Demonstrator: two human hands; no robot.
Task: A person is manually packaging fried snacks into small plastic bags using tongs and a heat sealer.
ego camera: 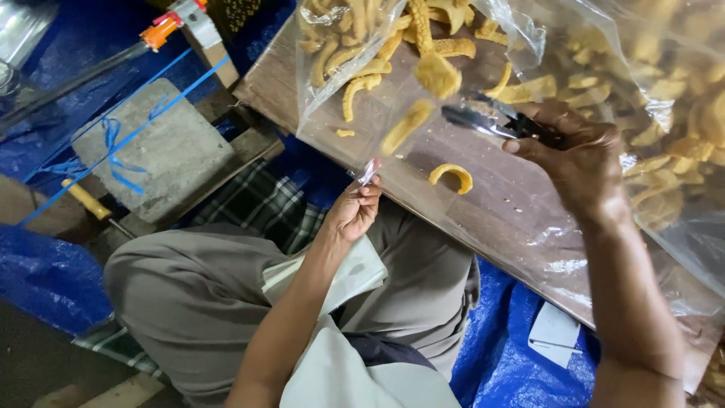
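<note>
Wooden tabletop [483, 219] runs diagonally, its near edge above the lap. Right hand [581, 162] grips metal tongs [483, 119] among fried snacks [411, 125]. Left hand [355, 208] pinches the plastic bag [362, 91] corner off the edge.

Your right hand [581, 162] covers the handles of the dark metal tool [491, 119], so you can't tell what kind it is. The big snack bag [664, 98] runs off the top and right edges, blurred. Your left fingertips [368, 189] hide the small bag's [355, 83] pinched corner.
</note>
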